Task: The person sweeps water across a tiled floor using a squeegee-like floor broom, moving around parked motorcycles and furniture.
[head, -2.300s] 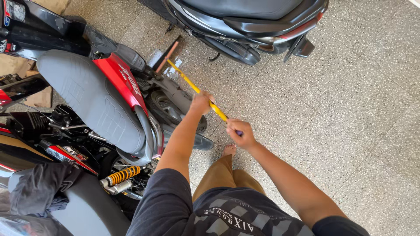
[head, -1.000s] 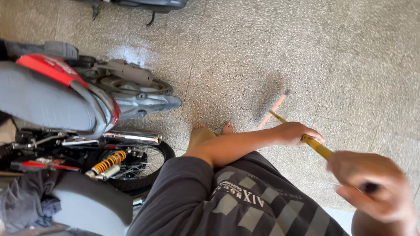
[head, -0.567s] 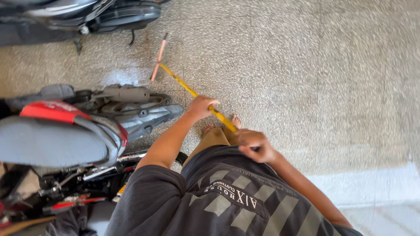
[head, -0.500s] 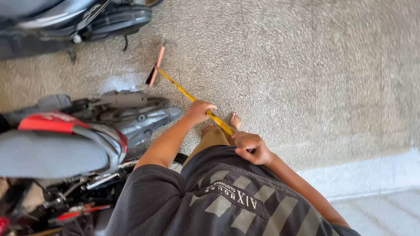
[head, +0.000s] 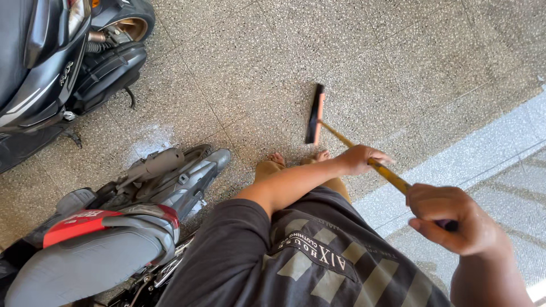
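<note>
A floor squeegee with a yellow handle [head: 391,178] and an orange and black head [head: 315,113] rests on the speckled floor just ahead of my bare feet [head: 301,158]. My left hand [head: 362,158] grips the handle midway. My right hand [head: 449,218] is closed around the handle's top end, close to the camera. The head lies roughly upright in the view, near the middle.
A red and grey motorcycle [head: 114,227] stands at the lower left, its rear end near my feet. A dark scooter [head: 51,62] is parked at the upper left. A wet patch [head: 149,139] shines between them. A paler floor strip [head: 483,153] runs along the right.
The squeegee head has come back from near the scooter to just in front of my feet. Both hands have shifted right along with the handle, and the view has turned.
</note>
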